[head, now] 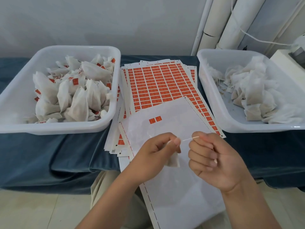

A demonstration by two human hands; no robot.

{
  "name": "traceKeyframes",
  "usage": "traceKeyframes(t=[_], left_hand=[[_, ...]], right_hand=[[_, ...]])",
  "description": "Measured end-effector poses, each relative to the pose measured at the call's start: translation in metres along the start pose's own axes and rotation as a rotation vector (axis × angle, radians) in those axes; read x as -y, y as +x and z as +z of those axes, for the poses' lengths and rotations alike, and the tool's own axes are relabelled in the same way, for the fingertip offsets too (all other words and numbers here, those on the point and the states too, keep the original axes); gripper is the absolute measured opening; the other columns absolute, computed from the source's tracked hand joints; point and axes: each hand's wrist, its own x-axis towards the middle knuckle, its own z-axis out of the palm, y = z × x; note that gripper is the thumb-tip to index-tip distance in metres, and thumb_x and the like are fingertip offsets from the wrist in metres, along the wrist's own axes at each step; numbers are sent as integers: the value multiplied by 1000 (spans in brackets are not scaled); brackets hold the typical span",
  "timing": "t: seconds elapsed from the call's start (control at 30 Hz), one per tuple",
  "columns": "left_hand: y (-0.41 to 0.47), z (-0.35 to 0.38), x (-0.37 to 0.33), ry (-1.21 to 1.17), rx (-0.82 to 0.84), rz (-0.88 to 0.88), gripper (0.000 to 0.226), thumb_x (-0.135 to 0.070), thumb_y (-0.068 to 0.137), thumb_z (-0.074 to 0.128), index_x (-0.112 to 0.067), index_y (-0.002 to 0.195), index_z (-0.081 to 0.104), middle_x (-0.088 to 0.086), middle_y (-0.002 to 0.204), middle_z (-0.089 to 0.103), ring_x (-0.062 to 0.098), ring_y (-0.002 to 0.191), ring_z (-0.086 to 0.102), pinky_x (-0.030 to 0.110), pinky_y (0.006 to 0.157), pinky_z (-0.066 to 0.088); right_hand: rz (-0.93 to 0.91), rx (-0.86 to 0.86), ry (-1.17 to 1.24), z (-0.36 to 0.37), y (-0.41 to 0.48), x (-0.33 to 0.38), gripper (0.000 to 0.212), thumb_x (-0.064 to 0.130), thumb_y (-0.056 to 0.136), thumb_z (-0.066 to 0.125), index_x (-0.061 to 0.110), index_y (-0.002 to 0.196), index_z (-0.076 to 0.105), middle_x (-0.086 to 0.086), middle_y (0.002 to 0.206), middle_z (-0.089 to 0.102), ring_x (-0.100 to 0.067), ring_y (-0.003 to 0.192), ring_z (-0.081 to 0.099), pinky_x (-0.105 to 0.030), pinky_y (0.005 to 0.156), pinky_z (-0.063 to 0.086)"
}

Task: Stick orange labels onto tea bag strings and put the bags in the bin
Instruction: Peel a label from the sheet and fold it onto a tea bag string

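Observation:
My left hand [155, 149] grips a small white tea bag [173, 160], which hangs below its fingers. The bag's thin white string [189, 139] runs taut across to my right hand [212, 159], which pinches its other end. Both hands hover over a nearly used backing sheet [173, 126] that carries two orange labels [155, 120]. Behind it lies a stack of full orange label sheets [158, 83]. The white bin on the left [57, 126] holds several tea bags with orange labels. The white bin on the right [214, 100] holds several unlabelled bags.
Everything rests on a table draped in dark blue cloth [57, 154]. White pipes [231, 22] and a cord stand against the wall at the back right. A white device [290, 58] sits beside the right bin. Pale floor tiles show below the table edge.

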Motion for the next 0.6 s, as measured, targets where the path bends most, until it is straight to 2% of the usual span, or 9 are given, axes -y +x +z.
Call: traceKeyframes(t=[0.07, 0.1, 0.17, 0.23, 0.3, 0.37, 0.43, 0.5, 0.6], left_hand=[[-1, -2, 2, 30, 36, 19, 40, -59, 103, 45, -31, 91, 70, -2, 90, 67, 9, 80, 59, 16, 71, 46], [-1, -3, 4, 54, 40, 26, 40, -58, 105, 43, -31, 96, 71, -5, 95, 68, 6, 84, 61, 17, 73, 47], [2, -8, 12, 165, -40, 20, 41, -60, 106, 38, -33, 109, 70, -14, 108, 71, 2, 100, 64, 19, 84, 51], [11, -15, 23, 404, -227, -49, 45, -63, 106, 36, -37, 128, 65, -22, 127, 67, -1, 120, 60, 20, 101, 48], [23, -27, 33, 617, -406, -147, 46, -58, 107, 41, -33, 143, 56, -14, 142, 62, 8, 132, 58, 29, 110, 42], [33, -41, 41, 761, -455, -202, 46, -51, 107, 49, -28, 147, 48, -8, 148, 59, 18, 136, 57, 42, 118, 41], [41, -51, 45, 851, -417, -269, 49, -53, 104, 54, -30, 146, 42, -9, 149, 57, 21, 138, 55, 51, 123, 38], [43, -56, 43, 862, -422, -309, 57, -58, 98, 62, -35, 147, 42, -12, 149, 58, 21, 139, 55, 52, 124, 34], [43, -55, 35, 801, -451, -320, 63, -61, 90, 74, -42, 144, 47, -17, 144, 62, 18, 130, 63, 49, 113, 47]], right_hand=[[-124, -124, -125, 3, -1, -3, 39, 31, 85, 86, 16, 66, 55, 1, 59, 51, -9, 49, 48, -20, 44, 40], [-141, -112, -72, 3, -1, -4, 34, 34, 83, 88, 16, 69, 62, 0, 66, 60, -10, 54, 57, -19, 44, 43], [-118, 59, 285, 6, 0, -7, 26, 34, 97, 72, 9, 89, 73, -6, 80, 73, -14, 64, 70, -17, 47, 48], [-105, 135, 565, 10, 3, -8, 41, 36, 105, 50, 1, 104, 72, -12, 83, 76, -21, 67, 74, -19, 53, 49], [-113, 165, 718, 10, 6, -10, 44, 35, 106, 48, -2, 112, 71, -13, 81, 76, -24, 67, 73, -20, 56, 50], [-127, 180, 767, 5, 8, -14, 48, 38, 109, 44, 0, 123, 70, -11, 81, 76, -22, 68, 72, -20, 59, 51], [-152, 57, 671, -1, 15, -16, 47, 38, 109, 42, 4, 125, 71, -5, 79, 75, -15, 66, 70, -19, 59, 54], [-241, -203, 381, -8, 26, -17, 33, 30, 106, 54, 8, 119, 76, -1, 78, 73, -10, 63, 68, -20, 54, 55], [-320, -485, -124, -20, 42, -22, 29, 28, 105, 56, 15, 118, 78, -10, 102, 79, -14, 81, 73, -22, 67, 60]])
